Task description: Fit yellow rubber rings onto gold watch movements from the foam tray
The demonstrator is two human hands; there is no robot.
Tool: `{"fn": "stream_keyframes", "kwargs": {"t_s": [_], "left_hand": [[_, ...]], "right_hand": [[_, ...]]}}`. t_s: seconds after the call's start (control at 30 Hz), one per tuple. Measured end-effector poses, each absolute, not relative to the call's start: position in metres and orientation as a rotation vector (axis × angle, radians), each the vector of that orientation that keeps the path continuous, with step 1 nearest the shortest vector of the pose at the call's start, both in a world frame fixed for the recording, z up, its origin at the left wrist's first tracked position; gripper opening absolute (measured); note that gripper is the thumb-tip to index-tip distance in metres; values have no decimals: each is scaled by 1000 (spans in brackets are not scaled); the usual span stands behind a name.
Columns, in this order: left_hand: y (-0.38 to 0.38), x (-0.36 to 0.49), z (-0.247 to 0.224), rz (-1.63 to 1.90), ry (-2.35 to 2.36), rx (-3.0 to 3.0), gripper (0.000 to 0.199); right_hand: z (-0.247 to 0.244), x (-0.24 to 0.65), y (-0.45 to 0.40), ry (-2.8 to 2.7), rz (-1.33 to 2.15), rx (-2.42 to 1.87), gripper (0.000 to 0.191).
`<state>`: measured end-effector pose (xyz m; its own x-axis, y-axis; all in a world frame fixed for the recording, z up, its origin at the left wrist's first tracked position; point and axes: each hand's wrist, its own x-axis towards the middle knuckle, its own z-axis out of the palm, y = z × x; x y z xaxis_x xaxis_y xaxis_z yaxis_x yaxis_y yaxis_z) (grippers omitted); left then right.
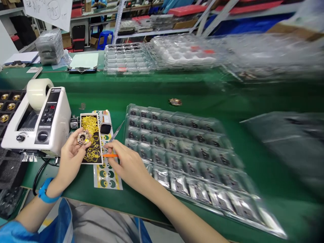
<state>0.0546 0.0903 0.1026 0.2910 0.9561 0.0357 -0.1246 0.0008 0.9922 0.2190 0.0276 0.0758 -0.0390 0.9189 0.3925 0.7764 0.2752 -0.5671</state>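
My left hand [72, 152] holds a small round metal watch part [83, 137] between thumb and fingers, over the left side of a shallow white-rimmed box [101, 158]. Inside that box lie many thin yellow rings [91, 125] on a black bottom. Just right of the box, the fingers of my right hand [126, 162] are closed around a slim orange tool [110, 155]; its exact kind is unclear. A grey pointed blade [117, 130] slants up beyond these fingers. Partly under the box and right hand lies a sheet of yellow and green ring-shaped stickers [107, 182].
To the left stands a white tape dispenser [54, 118], beside a black tray of gold round parts [11, 106]. A large clear compartment tray [182, 148] with dark parts fills the middle right. Behind it lies a metal part [175, 101]. Stacked clear trays [184, 50] line the back ledge.
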Motion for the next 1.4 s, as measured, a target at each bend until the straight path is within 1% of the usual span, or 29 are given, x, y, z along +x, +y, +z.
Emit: {"fn": "stream_keyframes", "kwargs": {"t_s": [0.1, 0.2, 0.3, 0.4, 0.47, 0.53, 0.63, 0.77, 0.9, 1.0, 1.07, 1.13, 1.2, 1.33, 1.4], "left_hand": [[90, 53, 103, 1074, 896, 1247, 45], [92, 49, 102, 1069, 895, 1236, 44], [93, 45, 101, 1025, 863, 1218, 44], [93, 41, 102, 979, 879, 1193, 48], [92, 40, 103, 950, 912, 1181, 51], [92, 40, 102, 905, 936, 1187, 54], [93, 43, 100, 830, 923, 1224, 54], [93, 47, 100, 775, 887, 1233, 52], [88, 49, 102, 738, 738, 1256, 49], [84, 51, 102, 542, 638, 1327, 42], [84, 52, 102, 440, 629, 1373, 35], [85, 52, 103, 424, 648, 1430, 32], [87, 50, 103, 443, 707, 1549, 34], [86, 41, 97, 574, 884, 1827, 43], [88, 39, 90, 656, 987, 1881, 42]], "right_hand": [[81, 228, 22, -1903, 82, -1533, 14], [85, 264, 16, -1860, -52, -1693, 23], [91, 328, 1, -1709, -144, -1963, 25], [98, 380, -25, -1706, -40, -2174, 18], [97, 393, -43, -1716, 60, -2282, 14], [91, 390, -57, -1674, 110, -2392, 14], [78, 376, -66, -1538, 131, -2543, 18], [72, 373, -62, -1374, 227, -2608, 18], [91, 364, -50, -1353, 377, -2444, 20], [106, 326, -33, -1349, 665, -1991, 23], [110, 291, -19, -1365, 827, -1656, 17], [110, 260, -3, -1388, 928, -1433, 8], [109, 238, 10, -1383, 1007, -1331, 5], [104, 223, 23, -1332, 1056, -1283, 12], [98, 222, 27, -1312, 1068, -1279, 14]]}}
